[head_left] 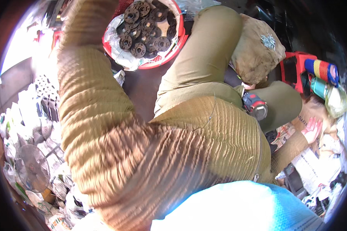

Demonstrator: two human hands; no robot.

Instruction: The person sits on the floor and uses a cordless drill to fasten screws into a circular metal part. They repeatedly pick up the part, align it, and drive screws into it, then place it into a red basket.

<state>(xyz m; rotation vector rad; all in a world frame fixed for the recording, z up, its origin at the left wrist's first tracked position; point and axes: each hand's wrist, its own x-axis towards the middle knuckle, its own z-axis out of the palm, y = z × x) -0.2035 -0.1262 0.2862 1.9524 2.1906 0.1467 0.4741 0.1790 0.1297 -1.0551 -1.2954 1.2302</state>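
My left arm (pixel 92 88), in a brown ribbed sleeve, reaches toward the upper left, and its hand lies beyond the top edge. My right hand (pixel 312 130) is open at the right, fingers spread, palm side showing, against brown cardboard (pixel 305 111) with nothing in it. A power drill (pixel 255 106), dark with red and grey parts, rests at my lap by my right thigh; part of it is hidden. Beyond my left knee stands a red basket (pixel 169 59) lined with plastic, holding several black round flanged parts (pixel 138 49). Small silvery screws (pixel 268 41) lie on a brown sack (pixel 254 57).
At the right stand a red plastic stool (pixel 293 71), a striped roll (pixel 322 71) and a green container (pixel 318 87) beside a clear bag (pixel 336 101). Papers (pixel 316 167) lie nearer me. On the left are a fan (pixel 31 167) and piled white bags (pixel 27 115).
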